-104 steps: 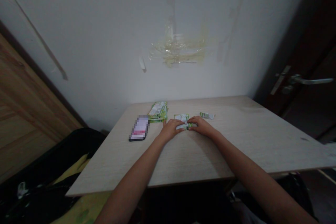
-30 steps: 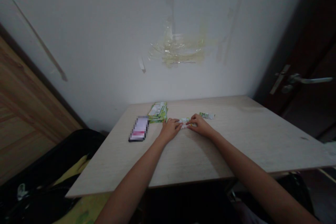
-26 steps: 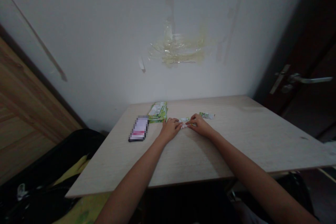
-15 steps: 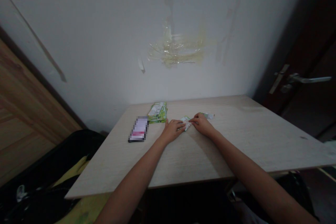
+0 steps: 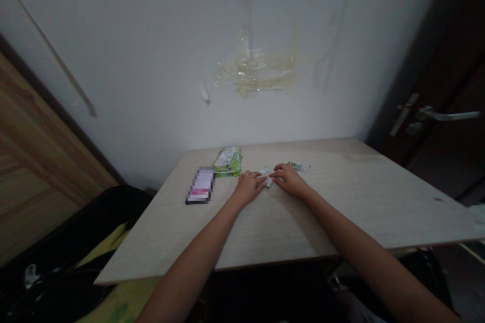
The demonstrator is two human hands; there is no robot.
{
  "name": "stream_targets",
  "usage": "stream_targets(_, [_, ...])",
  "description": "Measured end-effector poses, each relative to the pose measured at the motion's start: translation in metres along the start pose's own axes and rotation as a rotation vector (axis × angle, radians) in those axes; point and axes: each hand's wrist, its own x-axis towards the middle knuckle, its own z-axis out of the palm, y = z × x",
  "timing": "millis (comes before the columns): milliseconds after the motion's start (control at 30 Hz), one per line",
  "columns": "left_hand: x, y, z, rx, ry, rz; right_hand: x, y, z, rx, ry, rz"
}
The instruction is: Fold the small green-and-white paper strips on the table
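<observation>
A small white-and-green plastic wrapper (image 5: 267,179) lies crumpled or folded on the table between my hands, partly covered by fingers. My left hand (image 5: 249,185) rests palm down at its left side, fingers stretched across and touching the edge. From the right, my right hand (image 5: 290,179) touches the same wrapper with its fingers slightly spread. Just behind my right hand is a narrow white-and-green wrapper strip (image 5: 301,167). To the left of my left hand, a stack of green-and-white packets (image 5: 228,161) lies near the wall.
A phone (image 5: 200,185) with a blurred screen lies on the pale wooden table (image 5: 364,202), left of the packets. The wall (image 5: 170,60) behind carries clear yellowed tape (image 5: 261,73). A dark door with a metal handle (image 5: 447,114) stands at right; dark bags with yellow cloth (image 5: 125,303) sit lower left.
My right hand's fingers have gone from a pinch at the wrapper to lying more spread on it. The wrapper looks smaller and flatter. My left hand's outstretched finger has drawn in.
</observation>
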Motion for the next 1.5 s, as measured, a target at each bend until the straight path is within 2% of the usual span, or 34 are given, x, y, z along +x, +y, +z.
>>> stream_targets(267, [-0.001,0.003,-0.009,-0.064,0.016,0.002,0.0,-0.001,0.0,-0.02,-0.023,0.05])
stream_targets(567, [0.002,0.001,-0.007,-0.13,0.01,-0.013,0.001,0.003,0.001,0.022,-0.05,0.079])
stream_targets(767, [-0.001,-0.002,-0.005,-0.066,0.091,-0.128,0.002,0.001,-0.002,0.083,-0.062,0.062])
stream_targets(933, [-0.002,-0.003,-0.007,-0.07,0.051,-0.142,0.001,-0.001,-0.006,0.119,-0.086,0.089])
stream_targets(1200, [-0.002,-0.004,-0.004,-0.099,0.072,-0.122,0.001,-0.003,-0.008,0.138,-0.129,0.084])
stream_targets(1500, [-0.002,0.0,-0.007,-0.049,0.067,-0.207,0.0,-0.007,-0.006,0.107,-0.123,0.054])
